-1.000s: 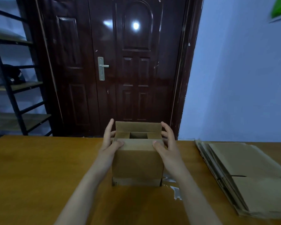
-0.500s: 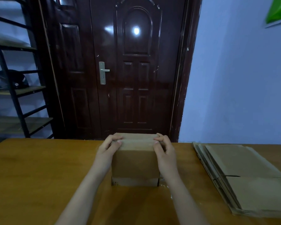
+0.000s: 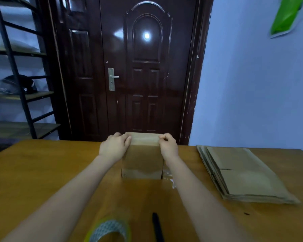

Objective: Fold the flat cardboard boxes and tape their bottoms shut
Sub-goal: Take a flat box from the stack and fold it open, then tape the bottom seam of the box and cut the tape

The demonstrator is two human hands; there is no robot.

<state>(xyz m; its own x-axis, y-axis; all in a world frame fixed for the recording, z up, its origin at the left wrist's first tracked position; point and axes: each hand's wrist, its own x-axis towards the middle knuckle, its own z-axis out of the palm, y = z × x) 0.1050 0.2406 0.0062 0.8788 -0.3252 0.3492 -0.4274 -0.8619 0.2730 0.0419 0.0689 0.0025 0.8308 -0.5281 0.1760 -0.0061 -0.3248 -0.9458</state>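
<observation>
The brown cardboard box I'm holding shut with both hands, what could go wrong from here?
1. The brown cardboard box has its flaps held down only by the left hand and right hand; they may spring open if either lets go.
2. The clear tape roll lies near you, away from the box, so reaching for it frees a flap.
3. The black pen-like tool beside the roll could get knocked by a forearm.
</observation>
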